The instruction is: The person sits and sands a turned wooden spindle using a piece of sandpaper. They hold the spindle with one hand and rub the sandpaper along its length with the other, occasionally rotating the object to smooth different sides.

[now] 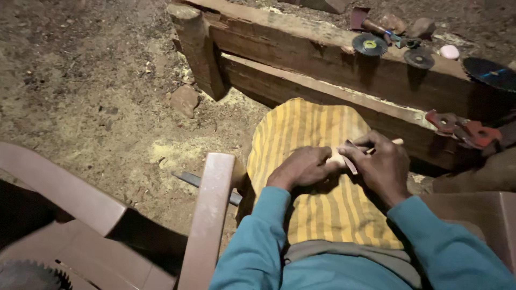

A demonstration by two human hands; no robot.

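While our left hand (301, 167) clamps the pale wooden piece (337, 159) on the striped cloth (301, 129), right-hand fingers (371, 144) pinch a small blade (350, 161) at its three o'clock side.

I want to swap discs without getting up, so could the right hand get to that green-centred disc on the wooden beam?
Probably yes. The green-centred disc lies uncovered on the beam, with nothing between. But the right hand is holding a small wooden piece together with the left hand, so it must let go first.
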